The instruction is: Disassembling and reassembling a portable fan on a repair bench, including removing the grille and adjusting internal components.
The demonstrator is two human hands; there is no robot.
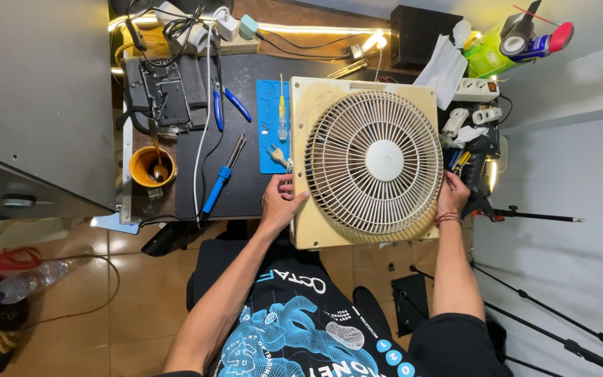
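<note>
We held the fan (368, 162), a square cream box type with a round grille, flat on the dark bench mat (246, 126), grille up, its near edge overhanging the bench towards our lap. Left hand (280, 202) gripped the fan's left edge near the lower corner, fingers wrapped onto the housing, closed on it. Right hand (451, 197) clasped the opposite edge, fingers curled round the side; red cord on that wrist.

Just beyond the left hand: blue tray (268, 132) with a yellow-handled screwdriver (282, 112). Further left of that grip: blue-handled soldering iron (221, 178), blue pliers (228, 105), orange cup (151, 166).

Past the right hand: white power strip (474, 89) and loose plugs (465, 119). Beyond the fan's far edge: black box (417, 31).
</note>
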